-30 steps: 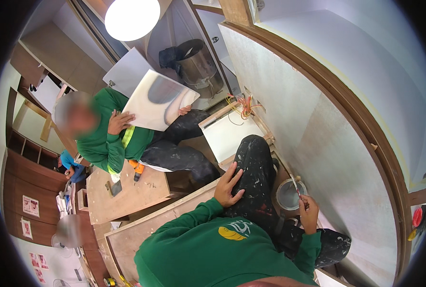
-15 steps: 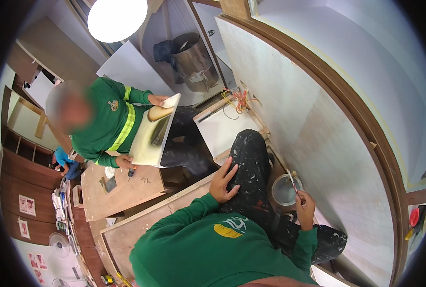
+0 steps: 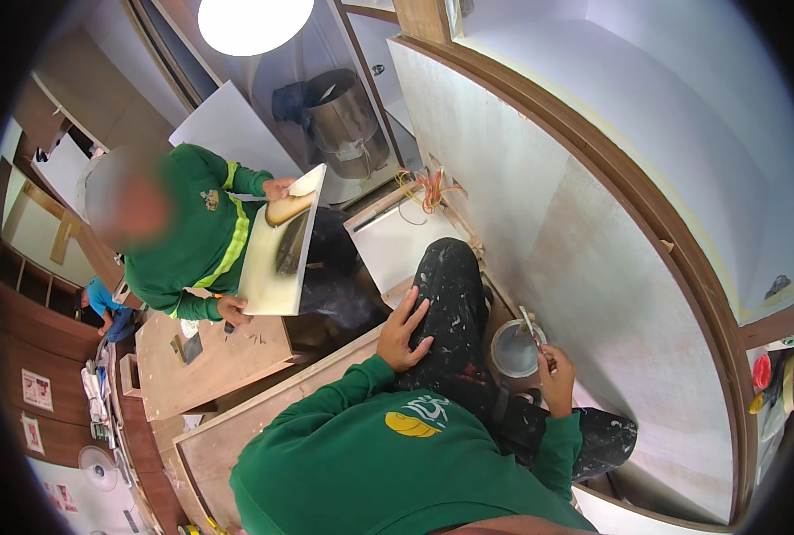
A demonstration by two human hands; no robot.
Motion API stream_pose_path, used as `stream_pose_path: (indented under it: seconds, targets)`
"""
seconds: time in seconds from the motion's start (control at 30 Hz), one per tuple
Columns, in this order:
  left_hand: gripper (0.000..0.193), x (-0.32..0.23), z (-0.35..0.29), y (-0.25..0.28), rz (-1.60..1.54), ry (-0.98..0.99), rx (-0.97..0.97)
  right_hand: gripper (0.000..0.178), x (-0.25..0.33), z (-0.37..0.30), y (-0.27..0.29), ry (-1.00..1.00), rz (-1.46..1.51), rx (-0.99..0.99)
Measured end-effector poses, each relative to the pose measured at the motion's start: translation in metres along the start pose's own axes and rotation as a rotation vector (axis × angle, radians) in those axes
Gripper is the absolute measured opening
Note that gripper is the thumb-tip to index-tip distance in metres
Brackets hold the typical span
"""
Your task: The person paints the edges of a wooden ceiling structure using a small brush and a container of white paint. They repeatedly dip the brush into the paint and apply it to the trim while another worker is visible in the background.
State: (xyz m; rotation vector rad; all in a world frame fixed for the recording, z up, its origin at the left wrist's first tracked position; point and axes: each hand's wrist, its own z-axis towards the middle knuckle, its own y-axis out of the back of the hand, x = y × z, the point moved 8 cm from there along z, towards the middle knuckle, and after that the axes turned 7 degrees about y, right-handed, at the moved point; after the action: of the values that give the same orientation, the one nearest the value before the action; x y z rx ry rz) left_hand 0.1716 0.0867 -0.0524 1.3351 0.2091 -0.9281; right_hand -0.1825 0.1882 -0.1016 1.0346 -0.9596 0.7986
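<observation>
My left hand (image 3: 404, 333) lies on my paint-spattered dark trouser leg (image 3: 450, 290), its fingers spread and holding nothing. Lower right, my right hand (image 3: 556, 379) pinches the handle of a slim paintbrush (image 3: 530, 323) with a pale tip. The brush slants over a round tub (image 3: 514, 349) with grey-white contents, which stands on the floor beside my legs. Whether the tip touches the tub's rim I cannot tell. Just right of this hand rises a large whitish panel (image 3: 584, 241).
Across from me a person in green (image 3: 201, 218) holds a pale board (image 3: 272, 267) with dark and tan patches. A low plywood table (image 3: 228, 357) stands at left. Wires (image 3: 430, 189) lie by the panel's far end, near a metal drum (image 3: 343, 120). Another person (image 3: 105, 308) sits far left.
The whole view has shifted slightly, so most things sit further left. My right hand still holds the brush over the tub, and my left hand stays on my leg. The co-worker's board has tilted a little.
</observation>
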Motion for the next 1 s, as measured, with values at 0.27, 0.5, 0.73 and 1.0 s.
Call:
stream_pose_path:
  seconds: [0.27,0.5,0.73,1.0]
  targets:
    - [0.077,-0.001,-0.007,0.001,-0.015,-0.015,-0.033,0.021,0.005,-0.003,-0.001,0.007,0.015,0.013]
    - [0.077,-0.009,-0.002,-0.007,-0.008,-0.059,-0.033,0.025,0.001,-0.005,0.010,-0.042,-0.039,0.011]
    - [0.077,-0.016,-0.003,-0.009,-0.038,-0.098,-0.044,0.024,0.018,-0.006,0.019,0.079,-0.123,-0.023]
    - [0.077,-0.015,-0.003,-0.010,-0.011,-0.095,-0.044,0.022,0.024,-0.006,0.023,0.101,-0.146,-0.053]
